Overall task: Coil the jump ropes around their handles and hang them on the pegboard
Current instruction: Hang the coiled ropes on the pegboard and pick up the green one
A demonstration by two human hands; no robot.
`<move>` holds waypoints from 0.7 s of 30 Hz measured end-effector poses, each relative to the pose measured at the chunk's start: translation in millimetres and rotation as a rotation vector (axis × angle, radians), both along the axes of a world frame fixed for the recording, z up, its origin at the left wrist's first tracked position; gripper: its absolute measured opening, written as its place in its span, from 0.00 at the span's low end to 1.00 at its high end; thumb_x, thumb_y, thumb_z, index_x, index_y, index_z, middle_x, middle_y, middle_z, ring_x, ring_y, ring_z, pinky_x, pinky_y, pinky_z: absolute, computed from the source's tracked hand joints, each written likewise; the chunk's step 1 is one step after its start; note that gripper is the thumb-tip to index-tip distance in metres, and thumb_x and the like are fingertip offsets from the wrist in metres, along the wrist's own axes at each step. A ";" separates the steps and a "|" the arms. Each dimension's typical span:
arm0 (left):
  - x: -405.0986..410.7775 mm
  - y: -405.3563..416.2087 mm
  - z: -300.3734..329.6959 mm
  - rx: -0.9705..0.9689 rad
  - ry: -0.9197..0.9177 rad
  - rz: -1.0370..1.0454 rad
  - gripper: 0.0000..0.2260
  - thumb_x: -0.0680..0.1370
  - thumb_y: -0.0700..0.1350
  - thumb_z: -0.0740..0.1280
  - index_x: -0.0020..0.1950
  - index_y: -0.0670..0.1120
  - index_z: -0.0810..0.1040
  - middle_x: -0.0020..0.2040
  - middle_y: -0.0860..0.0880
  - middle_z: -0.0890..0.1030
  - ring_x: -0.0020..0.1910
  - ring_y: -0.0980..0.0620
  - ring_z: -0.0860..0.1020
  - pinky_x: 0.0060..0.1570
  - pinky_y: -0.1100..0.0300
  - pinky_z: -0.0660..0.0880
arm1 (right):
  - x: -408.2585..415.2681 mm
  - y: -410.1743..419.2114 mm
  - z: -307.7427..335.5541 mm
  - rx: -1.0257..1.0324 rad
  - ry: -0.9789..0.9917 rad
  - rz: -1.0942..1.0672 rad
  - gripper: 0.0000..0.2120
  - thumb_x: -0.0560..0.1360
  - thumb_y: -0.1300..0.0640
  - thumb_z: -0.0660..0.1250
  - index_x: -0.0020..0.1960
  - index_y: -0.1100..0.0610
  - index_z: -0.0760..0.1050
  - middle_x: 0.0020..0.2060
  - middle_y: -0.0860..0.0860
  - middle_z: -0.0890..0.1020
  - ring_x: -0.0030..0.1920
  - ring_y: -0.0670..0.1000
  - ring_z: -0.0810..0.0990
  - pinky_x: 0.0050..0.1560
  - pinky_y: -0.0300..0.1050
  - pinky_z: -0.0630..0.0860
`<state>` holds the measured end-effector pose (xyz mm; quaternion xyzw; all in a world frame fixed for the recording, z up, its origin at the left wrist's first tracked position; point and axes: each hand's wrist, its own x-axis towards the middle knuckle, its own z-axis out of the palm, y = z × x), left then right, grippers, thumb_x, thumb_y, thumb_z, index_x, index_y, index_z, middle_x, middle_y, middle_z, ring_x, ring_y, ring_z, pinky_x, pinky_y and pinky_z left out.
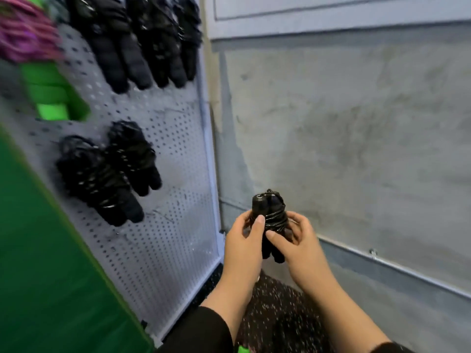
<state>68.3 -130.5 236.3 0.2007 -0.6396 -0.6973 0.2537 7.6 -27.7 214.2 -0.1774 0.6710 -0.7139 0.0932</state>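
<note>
A black jump rope [270, 217], its cord wound around the two handles, stands upright between my hands in front of a grey wall. My left hand [244, 247] grips the handles from the left, thumb across the coil. My right hand [297, 242] grips them from the right, thumb on the lower handle. The white pegboard [163, 225] stands to the left. Coiled black jump ropes hang on it: several along the top [142, 42] and two lower down [107, 171].
A green-handled jump rope with pink cord [46, 80] hangs at the pegboard's upper left. A green surface [38, 276] fills the lower left. The grey concrete wall [356, 136] is ahead, with a metal strip along its base. Speckled black floor [275, 312] lies below.
</note>
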 end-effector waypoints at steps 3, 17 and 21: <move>10.4 -13.8 27.8 0.077 0.049 0.033 0.11 0.84 0.45 0.64 0.66 0.52 0.76 0.57 0.53 0.83 0.51 0.62 0.82 0.42 0.72 0.76 | 9.8 -18.1 32.5 0.034 0.058 0.040 0.19 0.76 0.62 0.74 0.61 0.47 0.72 0.56 0.43 0.83 0.54 0.40 0.83 0.53 0.42 0.80; 25.2 -90.7 91.9 0.087 0.249 0.164 0.18 0.84 0.41 0.63 0.72 0.54 0.70 0.66 0.55 0.78 0.62 0.64 0.77 0.65 0.61 0.74 | -6.1 -111.0 133.4 0.119 0.217 0.172 0.17 0.78 0.58 0.71 0.66 0.49 0.75 0.57 0.46 0.81 0.41 0.39 0.84 0.37 0.35 0.78; 18.9 -104.8 91.7 0.055 0.243 0.148 0.13 0.84 0.41 0.63 0.66 0.54 0.74 0.50 0.65 0.82 0.51 0.71 0.80 0.51 0.71 0.76 | -15.6 -128.3 141.9 0.119 0.149 0.161 0.18 0.78 0.54 0.71 0.67 0.49 0.76 0.58 0.48 0.83 0.49 0.47 0.86 0.55 0.61 0.82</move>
